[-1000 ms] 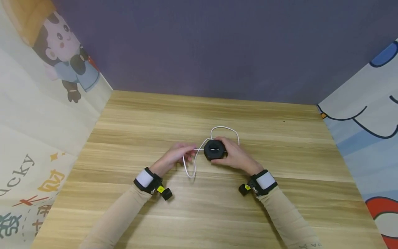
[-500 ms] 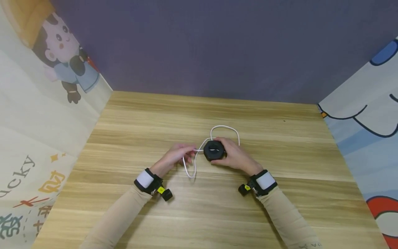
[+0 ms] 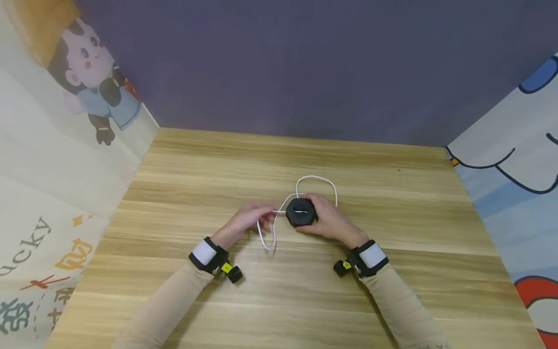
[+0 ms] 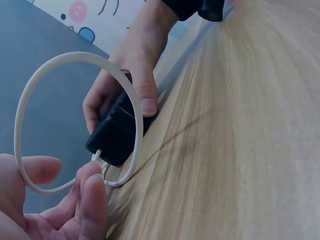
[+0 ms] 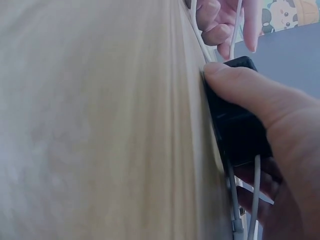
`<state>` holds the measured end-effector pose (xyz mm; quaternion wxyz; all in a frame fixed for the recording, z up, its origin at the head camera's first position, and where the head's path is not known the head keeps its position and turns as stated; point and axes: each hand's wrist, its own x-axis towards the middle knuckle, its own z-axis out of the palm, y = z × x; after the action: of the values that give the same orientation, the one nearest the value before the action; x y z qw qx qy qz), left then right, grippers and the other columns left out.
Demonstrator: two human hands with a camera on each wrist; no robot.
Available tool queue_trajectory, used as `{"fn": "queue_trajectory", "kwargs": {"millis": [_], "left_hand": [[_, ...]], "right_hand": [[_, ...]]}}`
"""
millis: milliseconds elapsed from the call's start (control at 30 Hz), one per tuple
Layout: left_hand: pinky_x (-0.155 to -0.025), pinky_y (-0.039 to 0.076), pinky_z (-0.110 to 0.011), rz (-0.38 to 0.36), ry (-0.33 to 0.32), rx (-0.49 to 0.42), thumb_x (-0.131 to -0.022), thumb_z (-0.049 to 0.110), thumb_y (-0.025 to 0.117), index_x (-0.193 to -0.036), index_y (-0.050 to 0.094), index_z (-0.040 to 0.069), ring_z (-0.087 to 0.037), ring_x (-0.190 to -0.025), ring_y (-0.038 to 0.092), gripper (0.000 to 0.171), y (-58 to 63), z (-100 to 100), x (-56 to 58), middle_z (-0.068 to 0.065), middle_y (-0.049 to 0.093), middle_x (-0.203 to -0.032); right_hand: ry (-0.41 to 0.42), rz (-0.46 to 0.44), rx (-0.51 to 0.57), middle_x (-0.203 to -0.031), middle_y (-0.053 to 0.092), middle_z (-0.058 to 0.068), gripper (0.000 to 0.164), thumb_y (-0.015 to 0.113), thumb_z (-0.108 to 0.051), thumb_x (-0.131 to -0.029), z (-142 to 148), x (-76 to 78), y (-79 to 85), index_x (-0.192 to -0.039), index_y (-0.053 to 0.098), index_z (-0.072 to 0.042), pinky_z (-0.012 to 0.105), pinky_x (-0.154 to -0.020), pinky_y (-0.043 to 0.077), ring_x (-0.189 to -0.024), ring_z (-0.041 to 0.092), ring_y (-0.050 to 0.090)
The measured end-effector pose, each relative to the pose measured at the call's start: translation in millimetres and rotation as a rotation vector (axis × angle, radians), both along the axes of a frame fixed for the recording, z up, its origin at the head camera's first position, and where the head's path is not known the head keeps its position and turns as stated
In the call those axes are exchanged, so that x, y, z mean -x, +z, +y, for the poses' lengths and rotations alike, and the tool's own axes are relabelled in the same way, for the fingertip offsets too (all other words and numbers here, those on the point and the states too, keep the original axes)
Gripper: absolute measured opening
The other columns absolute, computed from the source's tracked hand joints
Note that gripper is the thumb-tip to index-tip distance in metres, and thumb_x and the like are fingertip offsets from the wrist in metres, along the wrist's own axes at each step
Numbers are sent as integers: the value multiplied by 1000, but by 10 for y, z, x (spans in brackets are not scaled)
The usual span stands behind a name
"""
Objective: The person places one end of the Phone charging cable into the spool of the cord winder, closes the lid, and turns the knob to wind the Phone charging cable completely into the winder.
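Observation:
A black six-sided cable winder (image 3: 301, 220) lies on the wooden table, with a short white strip of cable showing on its top. My right hand (image 3: 330, 218) grips it from the right, thumb on the near side and fingers on the far side. Between the thumb and fingers of my left hand (image 3: 250, 216) is the white cable (image 3: 273, 241), running straight into the winder's left side. In the left wrist view the cable's loop (image 4: 75, 56) stands up in front of the winder (image 4: 117, 132). Two cable lengths leave its other end in the right wrist view, one with a white connector (image 5: 238, 227).
More white cable (image 3: 315, 176) arcs behind the winder and passes by the right hand. The wooden table (image 3: 279, 300) meets a dark blue wall (image 3: 279, 68) at the back. Printed cloths hang at left and right. Each wrist wears a strapped camera (image 3: 234, 274).

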<state>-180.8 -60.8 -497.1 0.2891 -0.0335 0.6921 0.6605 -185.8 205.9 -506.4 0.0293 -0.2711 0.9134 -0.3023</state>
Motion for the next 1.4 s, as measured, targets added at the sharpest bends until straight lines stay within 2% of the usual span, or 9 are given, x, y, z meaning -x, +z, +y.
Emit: {"fn": "queue_trajectory", "kwargs": {"millis": [200,367,433,533,633,700,1000,1200,1400], "left_hand": [[-47,45,-17,15,-2,31,-104,28,62,-106,71,-3,-7,-55,59,33,6,-16,-8,1,68,-78],[-51,43,-20,99,-4,93,-102,30,65,-112,72,-1,-11,-62,61,33,27,-55,-13,-2,68,-80],[-56,47,-21,157,3,155,-101,31,66,-116,71,1,-13,-69,62,34,55,-70,-17,-5,68,-84],[-69,55,-27,290,-10,330,-100,36,67,-121,71,5,-17,-83,66,38,132,-93,-22,-7,72,-97],[-84,59,-36,463,-64,520,-100,39,66,-123,71,6,-22,-95,70,40,221,-103,-13,-9,75,-108],[-87,59,-39,575,-102,622,-99,39,67,-121,72,6,-24,-100,71,39,271,-97,-10,-10,75,-112],[-87,59,-41,971,-304,907,-96,44,71,-124,71,6,-27,-103,69,46,499,123,-64,-12,71,-117],[-87,59,-38,1087,-428,951,-96,46,72,-128,68,2,-24,-102,66,55,619,273,-97,-11,68,-117],[-91,57,-38,1142,-565,1023,-94,48,74,-134,62,3,-24,-108,63,61,707,439,-57,-11,63,-124]], "right_hand": [[1,-15,18,-141,57,19,90,94,-36,-75,-9,-11,-6,-145,47,-4,53,-114,44,-132,35,54],[-13,-35,12,-142,56,19,90,94,-36,-75,-15,-3,-11,-145,47,-5,52,-115,43,-133,35,53],[-13,-36,4,-143,55,19,91,94,-37,-76,-16,-1,-9,-146,46,-4,52,-115,43,-134,35,52],[-8,-29,-8,-144,55,20,92,93,-38,-77,-19,-2,-1,-148,45,-3,52,-115,43,-135,35,52],[-7,-23,-12,-144,55,20,93,93,-39,-77,-25,-7,7,-148,44,-4,52,-115,43,-134,35,52],[-9,-19,-15,-143,55,20,93,93,-39,-77,-33,-10,7,-148,44,-3,52,-114,44,-133,35,52],[-12,-57,-33,-151,50,20,110,93,-43,-76,-30,-22,23,-158,33,-3,55,-116,42,-139,38,48],[32,-85,13,-155,46,22,114,92,-38,-79,34,-44,55,-161,24,1,58,-118,38,-143,41,44],[79,-132,68,-160,40,22,114,92,-32,-80,132,-63,125,-162,20,2,56,-121,34,-147,38,40]]}}
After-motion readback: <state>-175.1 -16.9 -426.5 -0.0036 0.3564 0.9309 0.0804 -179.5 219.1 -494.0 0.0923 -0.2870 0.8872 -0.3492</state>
